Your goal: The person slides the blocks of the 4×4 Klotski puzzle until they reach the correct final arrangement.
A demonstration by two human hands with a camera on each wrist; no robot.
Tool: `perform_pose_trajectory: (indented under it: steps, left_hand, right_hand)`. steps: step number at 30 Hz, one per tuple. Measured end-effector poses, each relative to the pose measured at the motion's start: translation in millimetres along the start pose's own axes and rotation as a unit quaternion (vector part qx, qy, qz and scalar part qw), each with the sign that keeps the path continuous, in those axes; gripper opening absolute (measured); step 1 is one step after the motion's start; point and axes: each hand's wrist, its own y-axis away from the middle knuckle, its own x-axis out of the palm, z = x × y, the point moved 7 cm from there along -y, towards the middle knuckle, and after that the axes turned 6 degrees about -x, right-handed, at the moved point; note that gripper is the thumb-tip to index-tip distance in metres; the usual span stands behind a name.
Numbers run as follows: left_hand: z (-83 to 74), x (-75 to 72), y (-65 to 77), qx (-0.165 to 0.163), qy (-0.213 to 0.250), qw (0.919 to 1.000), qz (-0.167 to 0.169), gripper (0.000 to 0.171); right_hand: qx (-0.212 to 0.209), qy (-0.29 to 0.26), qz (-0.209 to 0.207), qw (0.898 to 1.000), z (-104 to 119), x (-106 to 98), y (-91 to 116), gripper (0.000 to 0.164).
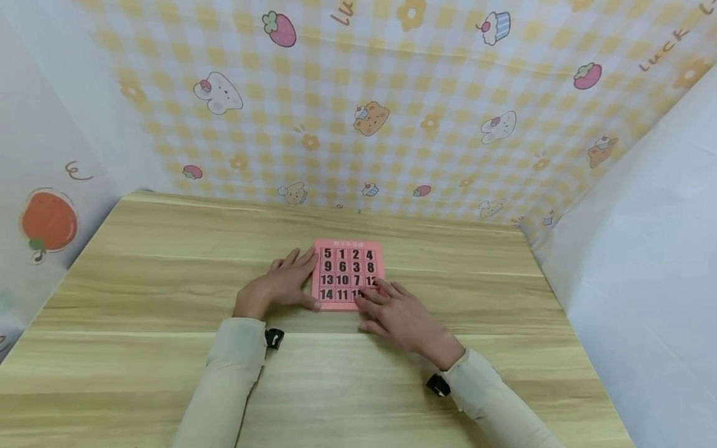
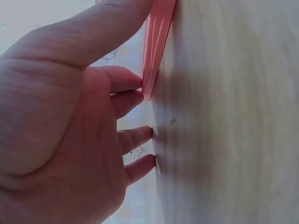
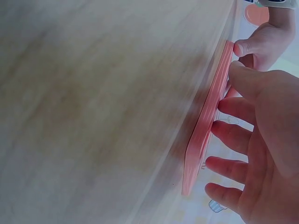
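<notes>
A pink number slide puzzle (image 1: 342, 274) lies flat on the table, its black-numbered tiles facing up. The top row reads 5, 1, 2, 4. My left hand (image 1: 282, 283) holds the puzzle by its left side, thumb at the near corner and index finger along the upper left edge. In the left wrist view the other fingertips rest on the tabletop. My right hand (image 1: 406, 317) lies over the lower right corner with fingers extended, fingertips on the tiles near 15 and 12. It hides the corner cell. In the right wrist view, the puzzle's side edge (image 3: 205, 121) runs beneath these fingers.
The light wood table (image 1: 168, 261) surrounds the puzzle. Behind it hangs a yellow checked cloth (image 1: 336, 81) with cartoon prints. White panels stand at the left (image 1: 33, 124) and right (image 1: 644, 249). Each wrist carries a black strap piece (image 1: 274, 338).
</notes>
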Motion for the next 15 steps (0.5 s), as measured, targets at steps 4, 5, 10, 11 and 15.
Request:
perform_pose_trajectory:
  steps: [4, 5, 10, 11, 15]
  left_hand:
    - [0.1, 0.4, -0.7, -0.003, 0.005, 1.0, -0.001, 0.116]
    - [0.2, 0.5, -0.8, -0.003, 0.006, 1.0, -0.002, 0.115]
    - [0.3, 1.0, -0.6, -0.007, 0.008, 0.9999, -0.001, 0.115]
    - [0.4, 1.0, -0.5, -0.007, 0.007, 1.0, -0.001, 0.115]
    - [0.9, 0.4, -0.2, -0.007, 0.006, 1.0, -0.002, 0.115]
  right_hand:
    - [0.002, 0.0, 0.003, 1.0, -1.0, 0.9, -0.3, 0.057]
    - [0.003, 0.0, 0.004, 1.0, -1.2, 1.2, -0.2, 0.057]
    - [0.005, 0.0, 0.004, 1.0, -2.0, 1.3, 0.3, 0.056]
    - [0.006, 0.0, 0.004, 1.0, -2.2, 1.3, 0.4, 0.056]
    - [0.005, -0.002, 0.003, 1.0, -3.0, 1.4, 1.4, 0.056]
